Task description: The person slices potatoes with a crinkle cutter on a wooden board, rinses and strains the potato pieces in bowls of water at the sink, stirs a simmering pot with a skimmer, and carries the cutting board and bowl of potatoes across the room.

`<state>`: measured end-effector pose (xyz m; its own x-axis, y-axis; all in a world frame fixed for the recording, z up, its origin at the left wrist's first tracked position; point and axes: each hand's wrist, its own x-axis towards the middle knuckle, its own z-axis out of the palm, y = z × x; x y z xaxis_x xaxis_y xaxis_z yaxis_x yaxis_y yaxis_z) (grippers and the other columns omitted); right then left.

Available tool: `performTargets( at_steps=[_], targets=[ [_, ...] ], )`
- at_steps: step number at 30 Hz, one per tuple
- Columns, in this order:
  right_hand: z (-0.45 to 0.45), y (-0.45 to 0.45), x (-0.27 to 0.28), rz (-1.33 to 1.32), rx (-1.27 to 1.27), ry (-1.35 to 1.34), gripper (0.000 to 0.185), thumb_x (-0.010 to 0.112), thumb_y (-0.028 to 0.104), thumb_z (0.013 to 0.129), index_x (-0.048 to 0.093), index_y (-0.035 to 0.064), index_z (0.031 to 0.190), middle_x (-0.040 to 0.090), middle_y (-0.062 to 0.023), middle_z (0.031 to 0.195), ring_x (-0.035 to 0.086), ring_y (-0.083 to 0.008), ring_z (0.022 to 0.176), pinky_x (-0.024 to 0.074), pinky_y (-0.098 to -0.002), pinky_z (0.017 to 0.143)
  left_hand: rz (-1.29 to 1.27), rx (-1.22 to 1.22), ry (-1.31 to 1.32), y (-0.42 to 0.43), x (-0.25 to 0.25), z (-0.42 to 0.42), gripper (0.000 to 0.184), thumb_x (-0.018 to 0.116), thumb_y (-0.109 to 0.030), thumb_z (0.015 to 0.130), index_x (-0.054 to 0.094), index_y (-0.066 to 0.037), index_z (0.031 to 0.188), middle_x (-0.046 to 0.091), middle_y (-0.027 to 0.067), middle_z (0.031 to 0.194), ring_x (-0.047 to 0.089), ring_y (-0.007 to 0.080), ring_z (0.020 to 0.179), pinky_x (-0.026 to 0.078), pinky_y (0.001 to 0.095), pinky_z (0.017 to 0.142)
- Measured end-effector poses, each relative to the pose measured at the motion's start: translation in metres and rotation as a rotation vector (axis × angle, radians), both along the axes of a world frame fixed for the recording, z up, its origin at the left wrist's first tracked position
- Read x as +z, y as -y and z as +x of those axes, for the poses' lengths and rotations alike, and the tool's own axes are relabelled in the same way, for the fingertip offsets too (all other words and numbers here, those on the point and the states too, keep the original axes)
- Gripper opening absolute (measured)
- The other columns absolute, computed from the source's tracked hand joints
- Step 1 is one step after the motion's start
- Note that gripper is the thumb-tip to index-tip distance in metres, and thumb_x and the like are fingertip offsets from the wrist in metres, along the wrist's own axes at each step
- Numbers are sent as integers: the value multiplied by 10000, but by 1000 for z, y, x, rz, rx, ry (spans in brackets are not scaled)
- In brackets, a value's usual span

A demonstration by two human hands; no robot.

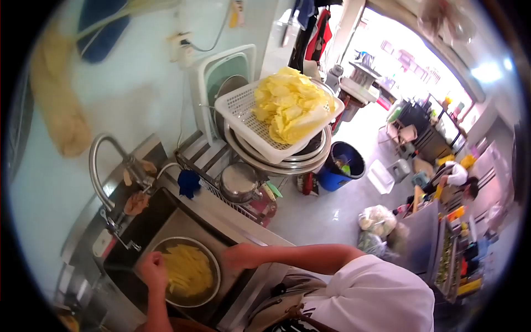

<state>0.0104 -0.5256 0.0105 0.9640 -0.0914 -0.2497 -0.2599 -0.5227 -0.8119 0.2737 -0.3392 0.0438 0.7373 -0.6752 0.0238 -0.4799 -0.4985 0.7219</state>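
A round metal basin holding pale yellow strips sits in the dark sink. At the basin's left rim is my left hand, its fingers curled together; whatever they may hold is hidden. My right hand is just off the basin's right side, blurred by motion, so its fingers cannot be made out. A curved faucet stands at the sink's far left edge.
Beyond the sink, a white basket of yellow leaves rests on stacked metal bowls. A lidded pot stands on a rack. Farther right are a blue bin, bagged vegetables and another person bending.
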Motion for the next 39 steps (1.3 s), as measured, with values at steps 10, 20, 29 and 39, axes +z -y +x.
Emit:
performTargets(
  at_steps=[10,20,29,39],
  targets=[
    [-147,193,86,642,-1033,413,189,551,132,854,595,-13,743,593,-78,637,542,-155,547,467,-307,529,-125,-49,-923,228,94,-186,521,614,-422,879,512,-15,1189,616,92,1022,607,192,919,494,355,738],
    [-216,379,63,783,-771,363,430,535,82,889,402,-162,1217,429,-295,1263,592,-413,1020,529,-463,844,-207,42,-1467,366,93,-216,622,602,-343,816,392,46,1254,487,264,1145,577,439,968,527,522,788],
    [-185,409,10,445,-745,466,198,592,47,856,545,-69,1009,583,-139,884,629,-253,774,546,-374,662,-191,-24,-1170,375,140,-230,476,489,-15,761,396,80,1218,547,260,1130,618,445,916,574,519,721],
    [-192,387,84,1086,-1261,465,164,647,44,803,487,48,839,519,-34,686,487,-114,491,387,-276,412,-392,96,-1154,384,162,-246,396,455,-25,749,417,138,1108,533,265,1107,596,457,956,590,525,714]
  ],
)
